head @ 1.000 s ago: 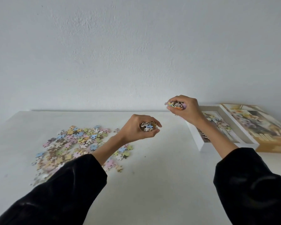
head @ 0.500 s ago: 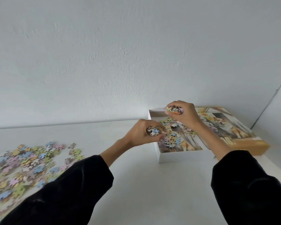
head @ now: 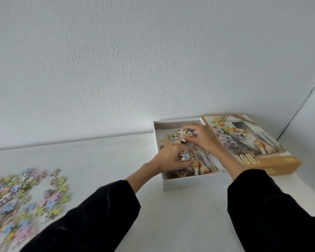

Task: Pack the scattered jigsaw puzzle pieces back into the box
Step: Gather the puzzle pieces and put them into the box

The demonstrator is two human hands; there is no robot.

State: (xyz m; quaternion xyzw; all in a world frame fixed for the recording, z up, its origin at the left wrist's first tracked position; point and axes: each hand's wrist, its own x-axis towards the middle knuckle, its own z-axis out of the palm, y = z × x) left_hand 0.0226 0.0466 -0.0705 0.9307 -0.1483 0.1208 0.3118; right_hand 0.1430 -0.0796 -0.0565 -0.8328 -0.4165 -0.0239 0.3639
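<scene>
The open white box [head: 185, 184] stands at the back right of the white table, with a dog picture on its floor and some loose pieces [head: 173, 138] inside. My left hand [head: 171, 159] hovers over the box's near half, closed around a handful of puzzle pieces [head: 185, 156]. My right hand [head: 200, 136] is over the far half, also closed on a handful of pieces [head: 188, 132]. A large scatter of pastel puzzle pieces [head: 24, 195] lies on the table at the left.
The box lid [head: 251, 142], printed with a corgi and flowers, lies right of the box, touching it. A white wall runs behind the table, and a side wall closes the right corner. Black sleeves cover both forearms.
Both hands have carried their handfuls rightward from above the table to over the open box. The view has swung right, so the scattered pile now sits at the far left.
</scene>
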